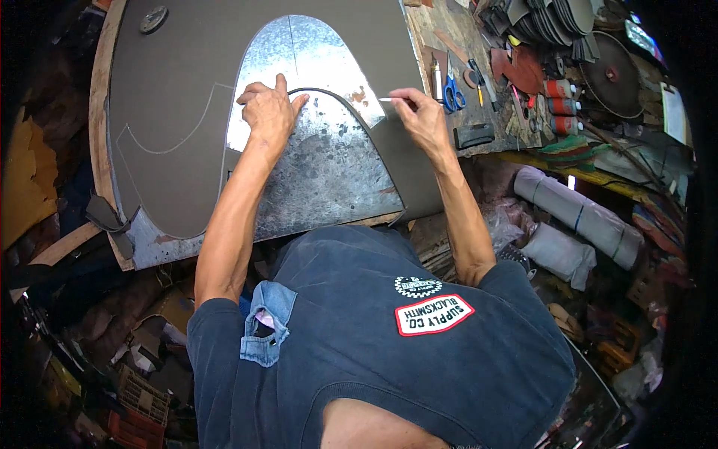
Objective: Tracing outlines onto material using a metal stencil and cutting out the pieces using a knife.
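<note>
My left hand [268, 114] lies with fingers spread on a shiny, arch-shaped metal template [314, 56], pressing its left part. The template rests on a dark grey-brown sheet [187, 49]. Just off the template's lower right corner, my right hand [422, 120] pinches a thin white marking stick [385, 99], its pale tip pointing left toward the template's edge. White curved outlines show on the sheet left of my left hand. Below the sheet's dark curved edge, a stained metal tabletop [329, 172] is bare.
A round metal disc [153, 19] sits on the sheet at far left. On the wooden bench at right lie blue-handled scissors [453, 95], a dark block [473, 135], several red-labelled bottles [562, 106] and a large round blade [612, 73]. Wrapped rolls [576, 213] lie below the bench.
</note>
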`<state>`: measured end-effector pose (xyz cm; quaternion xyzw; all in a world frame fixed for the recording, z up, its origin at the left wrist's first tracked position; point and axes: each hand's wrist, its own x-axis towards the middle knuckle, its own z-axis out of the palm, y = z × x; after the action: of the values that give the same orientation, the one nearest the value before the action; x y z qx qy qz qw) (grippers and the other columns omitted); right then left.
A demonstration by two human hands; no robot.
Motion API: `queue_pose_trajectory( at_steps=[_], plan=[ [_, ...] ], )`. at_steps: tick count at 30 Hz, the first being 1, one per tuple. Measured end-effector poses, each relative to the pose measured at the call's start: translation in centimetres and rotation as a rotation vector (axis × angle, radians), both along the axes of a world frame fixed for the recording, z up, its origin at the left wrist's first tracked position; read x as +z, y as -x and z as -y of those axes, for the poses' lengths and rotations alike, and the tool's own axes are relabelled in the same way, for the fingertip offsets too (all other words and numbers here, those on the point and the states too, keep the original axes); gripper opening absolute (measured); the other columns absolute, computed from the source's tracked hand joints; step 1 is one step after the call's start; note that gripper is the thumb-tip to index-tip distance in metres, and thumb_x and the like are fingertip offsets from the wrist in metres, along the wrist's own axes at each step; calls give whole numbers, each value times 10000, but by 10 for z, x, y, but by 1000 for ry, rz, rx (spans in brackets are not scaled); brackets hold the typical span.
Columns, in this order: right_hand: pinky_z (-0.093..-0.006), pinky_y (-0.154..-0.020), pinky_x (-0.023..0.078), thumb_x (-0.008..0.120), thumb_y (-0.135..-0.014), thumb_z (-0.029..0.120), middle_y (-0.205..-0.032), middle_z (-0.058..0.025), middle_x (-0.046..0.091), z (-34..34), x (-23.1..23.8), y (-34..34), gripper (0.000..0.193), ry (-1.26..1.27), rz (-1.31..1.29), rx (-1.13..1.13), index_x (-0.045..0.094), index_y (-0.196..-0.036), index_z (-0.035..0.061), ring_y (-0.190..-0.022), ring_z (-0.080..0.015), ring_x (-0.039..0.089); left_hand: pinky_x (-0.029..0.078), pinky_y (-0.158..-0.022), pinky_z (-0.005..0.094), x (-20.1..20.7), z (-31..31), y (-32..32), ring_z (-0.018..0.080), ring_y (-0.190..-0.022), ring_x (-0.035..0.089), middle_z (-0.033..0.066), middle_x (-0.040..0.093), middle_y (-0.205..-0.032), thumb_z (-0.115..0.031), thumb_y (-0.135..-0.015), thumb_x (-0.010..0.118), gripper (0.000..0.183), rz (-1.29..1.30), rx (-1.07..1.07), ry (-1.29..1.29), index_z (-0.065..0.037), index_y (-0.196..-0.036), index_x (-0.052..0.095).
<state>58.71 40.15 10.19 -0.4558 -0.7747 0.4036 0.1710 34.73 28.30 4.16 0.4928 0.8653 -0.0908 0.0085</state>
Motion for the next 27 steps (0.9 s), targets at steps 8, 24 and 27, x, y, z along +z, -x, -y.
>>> queue_pose_trajectory(
  at_steps=[8, 24, 27],
  plan=[
    [-410, -794, 537, 621, -861, 149, -937, -168, 713, -5, -34, 68, 181, -217, 82, 340, 721, -969, 44, -870, -341, 687, 596, -553, 422, -6, -4, -4, 491, -895, 651, 385, 546, -1113, -629, -908, 508, 644, -33, 40, -9, -207, -1395, 496],
    [-442, -745, 529, 585, -874, 131, -875, -181, 700, 2, -36, 68, 161, -407, 79, 413, 716, -894, 40, -817, -365, 675, 599, -566, 451, -7, -3, -2, 566, -974, 613, 419, 505, -1177, -645, -905, 498, 698, -26, 8, 15, -194, -1436, 453],
    [-443, -750, 529, 574, -863, 126, -888, -186, 698, 0, -37, 55, 169, -431, 155, 432, 717, -898, 41, -814, -367, 673, 595, -542, 444, -11, -5, -2, 558, -958, 623, 418, 512, -1167, -644, -906, 497, 697, -51, -4, 35, -196, -1437, 453]
  ],
)
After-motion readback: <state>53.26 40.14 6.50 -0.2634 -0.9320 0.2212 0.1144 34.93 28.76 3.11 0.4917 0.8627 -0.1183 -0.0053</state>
